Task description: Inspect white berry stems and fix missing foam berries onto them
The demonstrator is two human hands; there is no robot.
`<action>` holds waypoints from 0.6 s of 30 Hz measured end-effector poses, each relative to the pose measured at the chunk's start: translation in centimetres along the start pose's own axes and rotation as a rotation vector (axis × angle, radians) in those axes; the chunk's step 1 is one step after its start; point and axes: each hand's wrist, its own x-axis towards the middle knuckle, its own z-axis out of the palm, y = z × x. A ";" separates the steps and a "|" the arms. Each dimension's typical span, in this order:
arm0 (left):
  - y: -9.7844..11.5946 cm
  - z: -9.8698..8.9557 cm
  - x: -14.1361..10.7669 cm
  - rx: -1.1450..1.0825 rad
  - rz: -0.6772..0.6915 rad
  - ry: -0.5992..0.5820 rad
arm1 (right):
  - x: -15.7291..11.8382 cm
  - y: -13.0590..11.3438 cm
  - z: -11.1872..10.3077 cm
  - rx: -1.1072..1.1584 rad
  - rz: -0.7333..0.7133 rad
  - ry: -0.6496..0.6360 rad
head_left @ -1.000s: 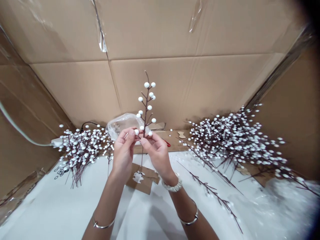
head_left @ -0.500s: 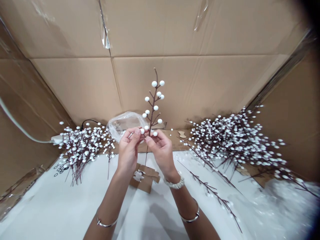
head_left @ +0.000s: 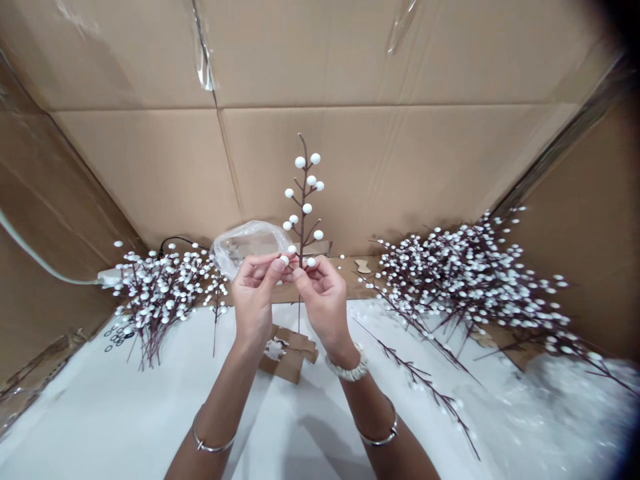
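My left grip (head_left: 254, 300) and right grip (head_left: 324, 300) clamped on one upright white-berry spray (head_left: 303, 200), centre; unhandled sprays lie in a larger heap (head_left: 465, 280) right, smaller heap (head_left: 157, 300) left

I hold a thin brown sprig with round white berries (head_left: 303, 200) upright in front of me. My left hand (head_left: 255, 297) and right hand (head_left: 324, 300) meet at its lower part, with my fingertips pinched around the stem and the lowest berries. Just behind my hands sits a crumpled clear plastic bag (head_left: 247, 245). Toward the left side of the white-covered table (head_left: 150, 407) stands a bundle of white-berried sprigs (head_left: 160, 300), with small black rings (head_left: 116, 337) beside it. A larger heap of white-berried sprigs (head_left: 465, 280) fills the right side, with one loose brown sprig (head_left: 425, 383) in front of it. A flat brown cardboard piece (head_left: 287, 357) lies below my hands, and a brown cardboard wall (head_left: 350, 180) rises behind everything.
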 end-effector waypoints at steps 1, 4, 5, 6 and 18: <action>0.0 0.0 0.0 0.004 0.011 0.010 | 0.0 0.0 0.0 -0.002 -0.013 -0.004; 0.0 0.1 -0.1 0.003 0.025 0.022 | 0.0 0.1 0.0 -0.001 -0.045 -0.008; -0.1 0.1 -0.1 0.006 0.026 0.019 | 0.0 0.2 0.0 -0.002 -0.049 -0.004; -0.1 0.2 -0.1 0.010 0.027 0.015 | 0.0 0.2 -0.1 -0.004 -0.051 0.000; -0.7 0.3 -0.4 -0.026 0.059 0.048 | -0.3 0.7 -0.4 -0.145 -0.092 0.005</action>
